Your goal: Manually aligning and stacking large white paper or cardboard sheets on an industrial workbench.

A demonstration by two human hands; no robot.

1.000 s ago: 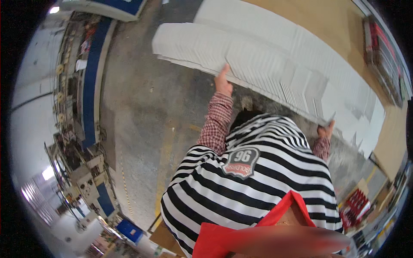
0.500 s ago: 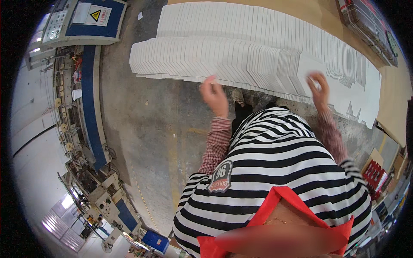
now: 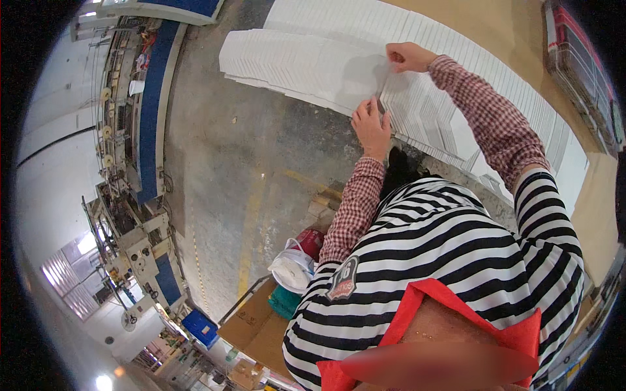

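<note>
Leaning toward the counter (image 3: 502, 29), the person is wearing a striped shirt (image 3: 430, 260) with a red collar (image 3: 417, 306). Beside the left sleeve, a white bucket (image 3: 291, 272) is standing near a flat piece of brown cardboard (image 3: 261, 319). At the counter's near edge, the left hand (image 3: 372, 130) is staying half-open, its fingers bending and its thumb standing apart; its fingertips are touching the white sheets (image 3: 293, 62), though whether they are gripping any I cannot tell. Farther in, the right hand (image 3: 405, 58) is curling its fingers inward over the sheets; whether it is pinching one I cannot tell. The sheets are lying in long overlapping rows, covering the counter's near side. Toward its far right edge, a dark, red-edged bundle (image 3: 580, 72) is resting. Across the grey floor (image 3: 215, 143), a long blue-and-cream machine (image 3: 151, 124) is standing on the left.
</note>
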